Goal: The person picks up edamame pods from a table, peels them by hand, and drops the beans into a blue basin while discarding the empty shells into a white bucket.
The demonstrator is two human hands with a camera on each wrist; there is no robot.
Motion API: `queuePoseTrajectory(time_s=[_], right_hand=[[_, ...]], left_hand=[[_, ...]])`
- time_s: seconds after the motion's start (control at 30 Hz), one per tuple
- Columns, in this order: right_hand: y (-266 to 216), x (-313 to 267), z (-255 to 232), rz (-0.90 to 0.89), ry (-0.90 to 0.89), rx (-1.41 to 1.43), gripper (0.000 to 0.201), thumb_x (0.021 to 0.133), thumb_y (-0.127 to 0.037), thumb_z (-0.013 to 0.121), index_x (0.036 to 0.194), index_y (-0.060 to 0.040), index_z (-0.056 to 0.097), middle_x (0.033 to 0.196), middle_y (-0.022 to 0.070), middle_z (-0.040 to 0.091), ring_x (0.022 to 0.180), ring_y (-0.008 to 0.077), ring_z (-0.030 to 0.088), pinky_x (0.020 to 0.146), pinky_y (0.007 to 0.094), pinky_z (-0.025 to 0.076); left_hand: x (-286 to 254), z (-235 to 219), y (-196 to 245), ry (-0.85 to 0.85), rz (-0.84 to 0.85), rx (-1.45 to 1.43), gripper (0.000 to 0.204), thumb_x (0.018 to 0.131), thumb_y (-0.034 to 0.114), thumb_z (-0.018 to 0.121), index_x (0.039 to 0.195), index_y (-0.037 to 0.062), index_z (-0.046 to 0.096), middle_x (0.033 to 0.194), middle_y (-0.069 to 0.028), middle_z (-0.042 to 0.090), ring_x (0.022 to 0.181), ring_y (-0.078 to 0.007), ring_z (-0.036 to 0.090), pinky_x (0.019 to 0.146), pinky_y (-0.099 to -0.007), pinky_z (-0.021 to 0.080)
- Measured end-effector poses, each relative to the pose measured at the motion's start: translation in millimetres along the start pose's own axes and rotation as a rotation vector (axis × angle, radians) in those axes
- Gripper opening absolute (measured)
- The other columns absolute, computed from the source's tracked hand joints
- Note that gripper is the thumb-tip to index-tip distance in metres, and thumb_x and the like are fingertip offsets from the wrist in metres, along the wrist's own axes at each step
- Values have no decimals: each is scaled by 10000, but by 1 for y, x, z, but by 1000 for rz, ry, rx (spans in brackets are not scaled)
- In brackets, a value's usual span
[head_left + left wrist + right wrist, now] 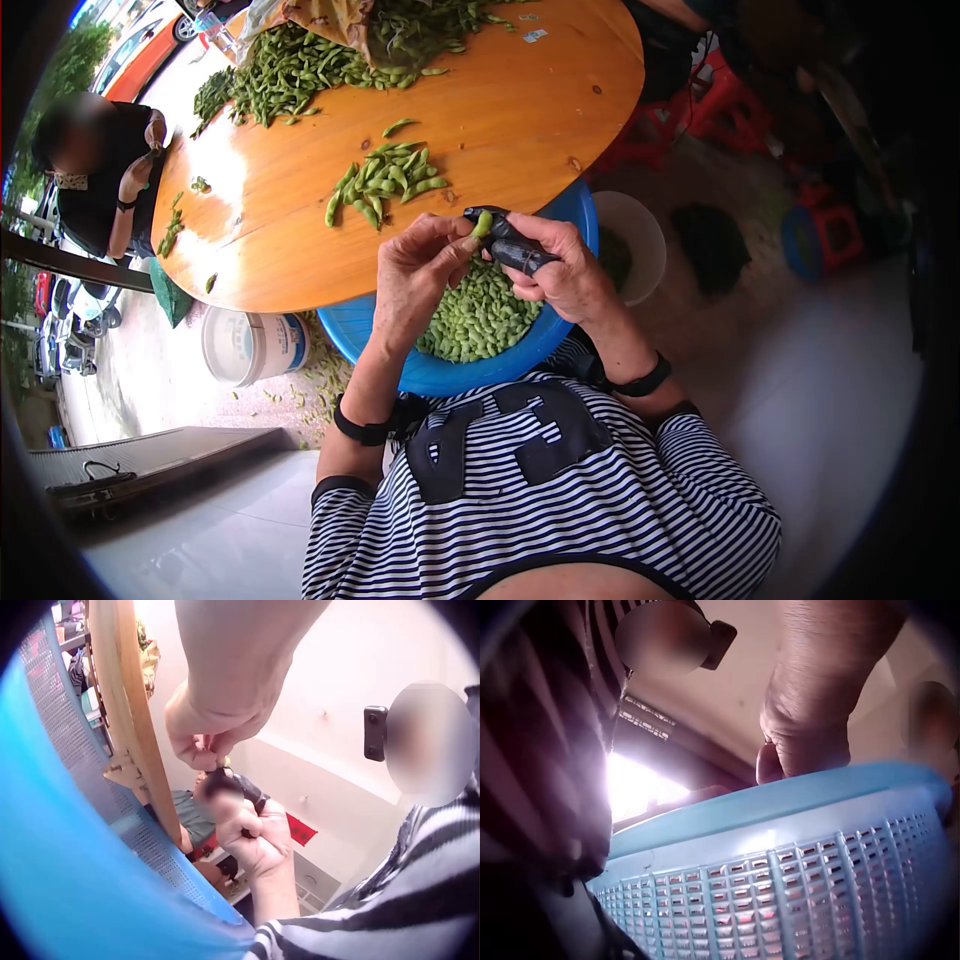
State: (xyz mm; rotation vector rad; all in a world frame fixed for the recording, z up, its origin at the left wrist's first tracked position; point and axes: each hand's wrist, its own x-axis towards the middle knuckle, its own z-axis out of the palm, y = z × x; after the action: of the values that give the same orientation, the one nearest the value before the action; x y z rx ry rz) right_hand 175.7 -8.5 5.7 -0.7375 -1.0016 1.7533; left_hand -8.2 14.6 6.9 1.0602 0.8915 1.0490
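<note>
My left hand [418,262] pinches a green soybean pod [483,224] between thumb and fingertips, in the head view. Black coverings [522,254] wrap the thumb and a finger of my right hand [568,268], which grips the pod's other end. Both hands meet above a blue basket [372,345] holding many shelled green beans [480,318]. In the left wrist view the left hand [214,727] comes from above to meet the right hand [259,836]. The basket's slotted wall [780,892] fills the lower right wrist view, hiding most of the right hand [810,727].
A small pile of pods [385,180] lies on the wooden table [500,130], with a larger heap [290,75] farther back. White buckets [230,345] [645,240] stand on both sides of the basket. Another person [95,180] sits at the table's left.
</note>
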Motion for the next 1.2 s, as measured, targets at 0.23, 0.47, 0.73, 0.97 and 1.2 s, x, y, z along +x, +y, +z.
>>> queuePoseTrajectory(time_s=[0.23, 0.47, 0.73, 0.97, 1.2], right_hand=[[2, -5, -4, 25, 5, -10, 356, 777, 81, 372, 1081, 74, 556, 658, -28, 410, 520, 27, 327, 432, 186, 284], [17, -8, -19, -29, -119, 145, 405, 805, -159, 540, 1142, 65, 553, 698, -38, 428, 556, 25, 335, 447, 170, 270], [11, -13, -18, 62, -163, 312, 442, 773, -190, 559, 1140, 56, 576, 713, -49, 441, 559, 19, 317, 450, 159, 242], [6, -15, -1, -209, 62, -564, 400, 679, 110, 467, 1051, 52, 605, 812, 28, 530, 688, 95, 480, 598, 234, 403], [0, -24, -5, -126, -67, -575, 270, 698, 96, 504, 947, 67, 606, 780, 3, 499, 693, 85, 471, 594, 234, 382]], left_hand=[[-3, 8, -16, 129, 142, 234, 48, 842, -3, 681, 860, -25, 643, 718, 4, 584, 598, -45, 514, 539, -196, 406], [-10, 8, -20, 104, 338, 295, 41, 834, -11, 681, 836, -21, 642, 718, 8, 576, 550, -68, 494, 497, -200, 373], [-10, -3, -13, -176, -219, -550, 47, 857, 56, 683, 863, 40, 639, 663, 18, 555, 495, -40, 410, 442, -189, 273], [-8, 6, -4, 74, 258, 355, 135, 824, -8, 699, 933, -31, 623, 906, -18, 549, 607, -59, 511, 538, -219, 419], [-1, -20, -8, -312, -18, -81, 41, 861, 48, 667, 848, 13, 649, 841, -3, 535, 659, -58, 476, 527, -206, 358]])
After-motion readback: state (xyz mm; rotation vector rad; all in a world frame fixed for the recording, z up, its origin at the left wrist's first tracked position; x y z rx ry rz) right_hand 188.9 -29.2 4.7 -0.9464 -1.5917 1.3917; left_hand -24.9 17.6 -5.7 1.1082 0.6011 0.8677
